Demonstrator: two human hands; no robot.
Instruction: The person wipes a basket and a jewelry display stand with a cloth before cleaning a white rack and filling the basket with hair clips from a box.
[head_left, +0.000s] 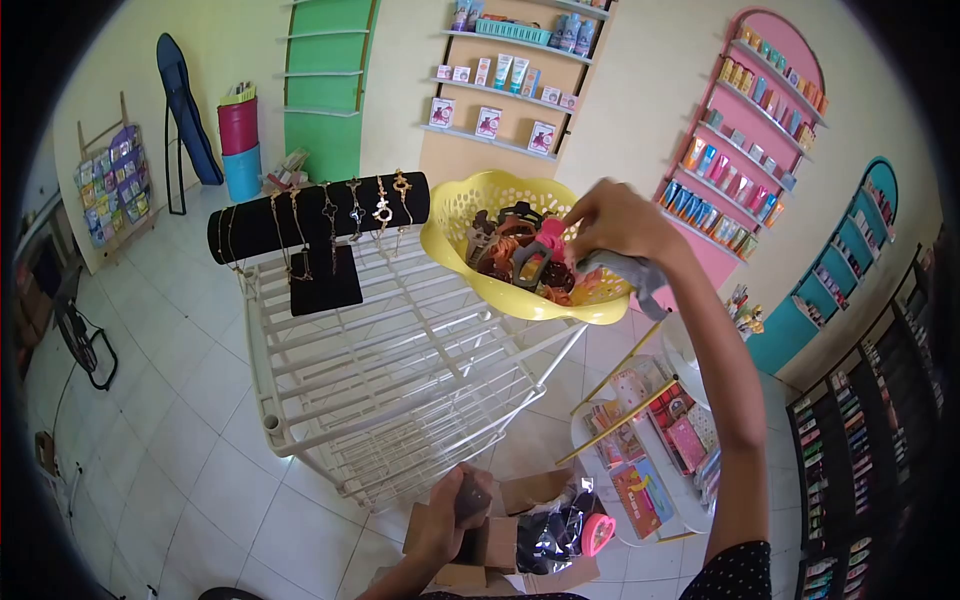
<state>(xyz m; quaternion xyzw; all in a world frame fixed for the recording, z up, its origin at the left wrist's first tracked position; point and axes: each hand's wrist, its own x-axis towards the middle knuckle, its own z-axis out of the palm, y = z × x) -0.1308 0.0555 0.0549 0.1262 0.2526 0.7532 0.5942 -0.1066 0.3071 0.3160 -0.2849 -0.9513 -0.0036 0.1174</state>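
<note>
My right hand reaches over a yellow lattice basket full of hair claws. Its fingertips pinch a pink hair claw at the top of the pile, and a grey cloth hangs from under the same hand. Low in front of me, my left hand is closed around a small dark object over an open cardboard box. The basket rests on the far right corner of a white wire rack.
A black velvet roll hung with gold bracelets lies across the rack's far left. A pink item and plastic wrap sit in the box. A small stand with colourful packets is on the right. Product shelves line the walls; white tiled floor lies to the left.
</note>
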